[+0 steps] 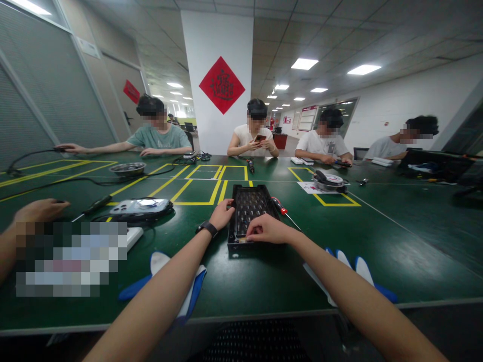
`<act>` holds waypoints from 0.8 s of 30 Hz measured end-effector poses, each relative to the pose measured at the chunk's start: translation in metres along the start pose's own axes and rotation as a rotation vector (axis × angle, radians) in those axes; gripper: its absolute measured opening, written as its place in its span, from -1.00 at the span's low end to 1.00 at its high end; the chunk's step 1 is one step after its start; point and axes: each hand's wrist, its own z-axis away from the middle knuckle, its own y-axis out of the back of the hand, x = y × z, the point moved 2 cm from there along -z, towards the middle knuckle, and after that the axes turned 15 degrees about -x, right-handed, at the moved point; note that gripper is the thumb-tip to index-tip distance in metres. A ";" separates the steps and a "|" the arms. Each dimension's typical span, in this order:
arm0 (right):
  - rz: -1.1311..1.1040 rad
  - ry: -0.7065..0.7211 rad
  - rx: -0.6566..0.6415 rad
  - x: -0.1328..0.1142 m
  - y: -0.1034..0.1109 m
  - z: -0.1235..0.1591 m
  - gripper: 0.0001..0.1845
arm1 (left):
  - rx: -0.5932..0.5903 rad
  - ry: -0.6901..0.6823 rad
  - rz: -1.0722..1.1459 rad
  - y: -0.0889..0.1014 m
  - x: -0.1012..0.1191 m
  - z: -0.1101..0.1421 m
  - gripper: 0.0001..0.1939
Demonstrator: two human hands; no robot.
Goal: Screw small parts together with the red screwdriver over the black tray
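Observation:
A black rectangular tray [254, 207] with rows of small dark, shiny fittings lies on the green table in front of me. My left hand [222, 215] grips its left wall, the fingers curled over the edge; a dark band circles that wrist. Over the tray's near end is my right hand [267, 229], fingers pinched together and pointing down beside a small yellowish patch [241, 240]. Whatever is between those fingertips is hidden. A red-and-black screwdriver [279, 206] lies against the tray's right side.
Blue-and-white gloves [362, 274] lie beneath my right forearm, others [192, 291] by my left. A cabled device [141, 207] and another screwdriver [96, 205] are at left, near another person's hand [41, 211]. A metal bowl [128, 169] stands farther back. Several people sit opposite.

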 end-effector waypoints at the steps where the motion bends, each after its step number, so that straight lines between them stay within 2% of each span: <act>1: -0.005 -0.007 -0.005 0.000 0.000 0.000 -0.72 | 0.001 -0.002 -0.001 0.000 0.000 0.000 -0.60; 24: -0.013 -0.009 -0.007 -0.001 -0.001 0.001 -0.76 | -0.001 -0.011 -0.009 -0.001 0.001 0.000 -0.61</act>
